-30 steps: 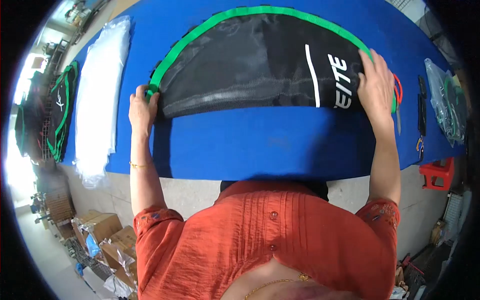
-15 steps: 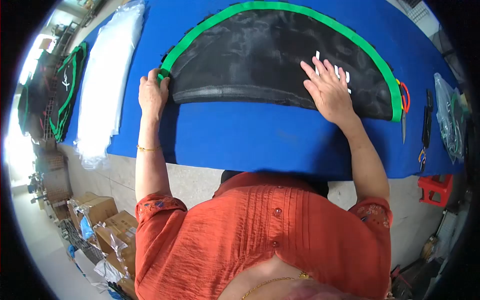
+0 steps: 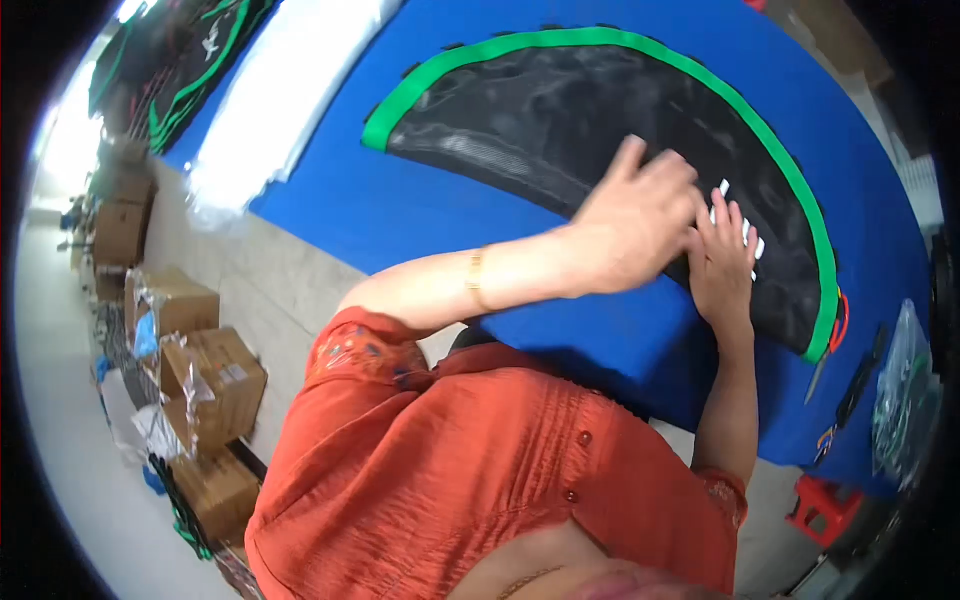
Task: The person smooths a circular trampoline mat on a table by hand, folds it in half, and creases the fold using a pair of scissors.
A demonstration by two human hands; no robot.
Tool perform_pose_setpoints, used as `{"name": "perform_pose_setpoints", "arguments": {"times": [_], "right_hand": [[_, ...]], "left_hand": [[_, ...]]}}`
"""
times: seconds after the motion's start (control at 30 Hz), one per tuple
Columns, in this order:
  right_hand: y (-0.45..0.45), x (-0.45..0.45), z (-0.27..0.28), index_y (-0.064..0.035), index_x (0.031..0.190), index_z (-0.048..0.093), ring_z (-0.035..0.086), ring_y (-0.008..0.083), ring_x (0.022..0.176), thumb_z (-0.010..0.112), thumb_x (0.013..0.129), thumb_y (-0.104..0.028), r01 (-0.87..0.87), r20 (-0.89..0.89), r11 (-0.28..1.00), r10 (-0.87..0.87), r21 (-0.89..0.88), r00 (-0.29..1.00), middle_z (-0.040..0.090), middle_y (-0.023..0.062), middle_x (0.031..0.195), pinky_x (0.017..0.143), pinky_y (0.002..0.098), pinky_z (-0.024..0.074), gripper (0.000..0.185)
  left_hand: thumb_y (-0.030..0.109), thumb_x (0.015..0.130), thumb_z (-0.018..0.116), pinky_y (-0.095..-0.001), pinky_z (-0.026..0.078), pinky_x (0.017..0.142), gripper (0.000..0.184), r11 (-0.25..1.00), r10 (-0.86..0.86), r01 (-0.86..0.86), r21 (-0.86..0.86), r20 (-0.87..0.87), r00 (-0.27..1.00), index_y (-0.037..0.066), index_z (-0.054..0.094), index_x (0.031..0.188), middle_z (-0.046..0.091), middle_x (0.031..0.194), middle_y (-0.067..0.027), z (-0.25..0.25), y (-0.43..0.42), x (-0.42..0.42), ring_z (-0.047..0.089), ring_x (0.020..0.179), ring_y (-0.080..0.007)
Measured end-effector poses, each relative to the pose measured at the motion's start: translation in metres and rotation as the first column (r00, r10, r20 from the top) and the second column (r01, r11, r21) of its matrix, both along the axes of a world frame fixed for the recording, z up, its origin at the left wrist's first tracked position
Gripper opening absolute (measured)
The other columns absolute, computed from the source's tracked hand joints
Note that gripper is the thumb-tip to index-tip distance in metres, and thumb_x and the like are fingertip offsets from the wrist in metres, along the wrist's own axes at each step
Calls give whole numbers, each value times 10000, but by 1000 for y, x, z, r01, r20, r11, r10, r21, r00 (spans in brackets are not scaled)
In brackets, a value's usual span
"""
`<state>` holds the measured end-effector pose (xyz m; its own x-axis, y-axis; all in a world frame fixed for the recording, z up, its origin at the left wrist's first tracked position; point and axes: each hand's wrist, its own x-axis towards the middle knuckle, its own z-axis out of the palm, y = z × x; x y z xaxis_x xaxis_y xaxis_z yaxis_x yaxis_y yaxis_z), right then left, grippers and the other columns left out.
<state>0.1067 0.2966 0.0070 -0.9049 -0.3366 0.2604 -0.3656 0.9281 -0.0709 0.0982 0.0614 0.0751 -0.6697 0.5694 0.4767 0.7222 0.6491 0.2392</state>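
Note:
A folded half-round of black mesh point(image 3: 560, 110) with a green border lies on the blue table point(image 3: 350, 215), its straight edge toward me. My left hand point(image 3: 640, 215), slightly blurred, is over the mesh near that edge, fingers apart and nothing seen in it. Just right of it my right hand point(image 3: 722, 265) rests flat on the mesh with its fingers spread, partly covering white lettering point(image 3: 758, 246). The two hands are close together; whether they touch is unclear.
Clear plastic sheets point(image 3: 290, 90) lie at the left, beyond them green-edged black pieces point(image 3: 205, 60). Red-handled scissors point(image 3: 840, 322), a black tool point(image 3: 860, 375) and a plastic-wrapped bundle point(image 3: 905, 390) are at the right. A red stool point(image 3: 825, 508) and cardboard boxes point(image 3: 225, 385) stand below.
My left hand has let go of the left green corner and moved right beside my right hand. Earlier my right hand moved from the right border onto the mesh. The view has turned.

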Motion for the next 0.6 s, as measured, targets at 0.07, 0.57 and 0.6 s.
{"name": "perform_pose_setpoints", "arguments": {"times": [0.07, 0.57, 0.6], "right_hand": [[11, -3, -13, -198, 1627, 492, 385, 448, 1540, 432, 1140, -406, -19, -19, 997, 20, 71, 1000, 443, 183, 1669, 1261, 656, 240, 533], [-2, 3, 6, -250, 1645, 477, 353, 418, 1580, 379, 1163, -493, 37, 70, 999, -37, 2, 997, 418, 150, 1702, 1293, 627, 207, 548], [-2, 3, 4, -256, 1642, 481, 360, 413, 1576, 414, 1157, -476, 32, 54, 999, -32, 3, 998, 426, 142, 1698, 1291, 627, 213, 536]], "left_hand": [[406, 1042, 643, -690, 282, 1235, 569, 998, -53, 53, 28, -10, 999, 11, 568, 1445, 557, 1526, -227, -32, 16, -4, 457, 1505, -393], [548, 1100, 485, -697, 210, 1272, 616, 792, 493, -460, -402, -23, 870, 195, 504, 1605, 467, 1675, -125, -51, -153, -40, 375, 1583, -355], [536, 1110, 470, -696, 196, 1278, 615, 750, 555, -520, -408, -40, 831, 193, 486, 1620, 452, 1690, -121, -53, -171, -44, 365, 1593, -341]]}}
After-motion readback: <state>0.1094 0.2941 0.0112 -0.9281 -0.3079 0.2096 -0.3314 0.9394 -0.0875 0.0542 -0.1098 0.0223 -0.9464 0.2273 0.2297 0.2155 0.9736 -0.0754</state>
